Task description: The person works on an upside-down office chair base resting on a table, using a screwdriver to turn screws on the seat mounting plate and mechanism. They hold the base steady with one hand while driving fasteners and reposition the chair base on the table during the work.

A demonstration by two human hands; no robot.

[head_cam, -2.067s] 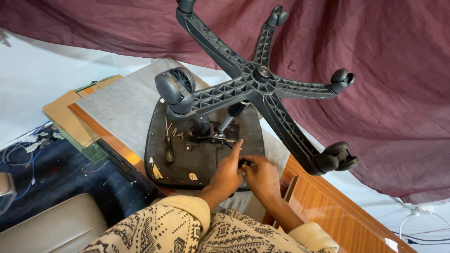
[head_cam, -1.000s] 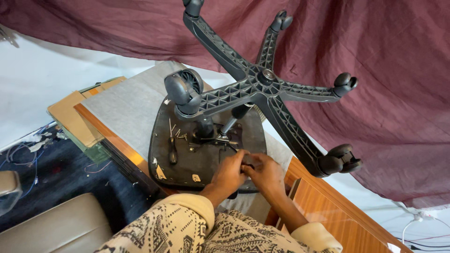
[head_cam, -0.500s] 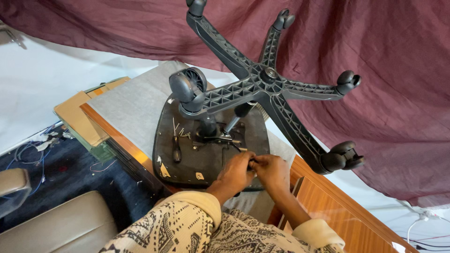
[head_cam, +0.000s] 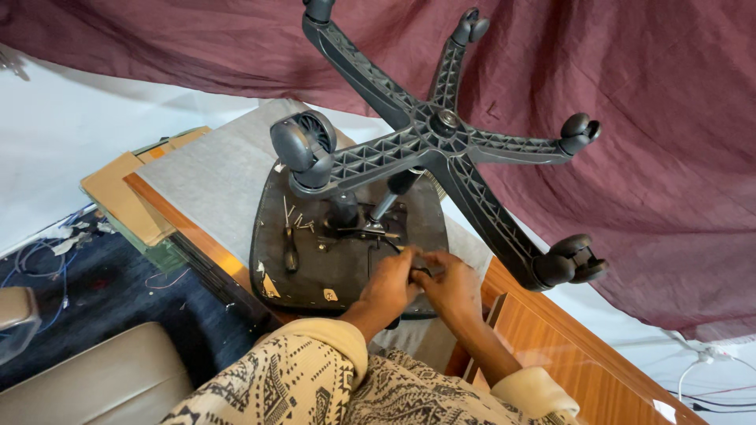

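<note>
An office chair lies upside down on the table, its black seat underside (head_cam: 339,271) facing up and the five-arm wheeled base (head_cam: 441,130) standing above it. My left hand (head_cam: 391,282) and my right hand (head_cam: 455,290) meet at the seat's near right edge, beside the metal tilt mechanism (head_cam: 370,230). Both pinch a small black part (head_cam: 420,272) between their fingertips; what it is cannot be made out. A black-handled screwdriver (head_cam: 290,253) and several loose screws (head_cam: 298,223) lie on the seat to the left of my hands.
A grey mat (head_cam: 213,181) covers the wooden table (head_cam: 567,346) under the chair. Cardboard pieces (head_cam: 126,197) lie at the table's far left end. A maroon cloth (head_cam: 630,197) hangs behind. A beige seat (head_cam: 94,378) and cables (head_cam: 39,252) are lower left.
My hands have stayed together at the seat's near edge, fingers shifting slightly on the small part. The view has drifted a little; the chair has not moved.
</note>
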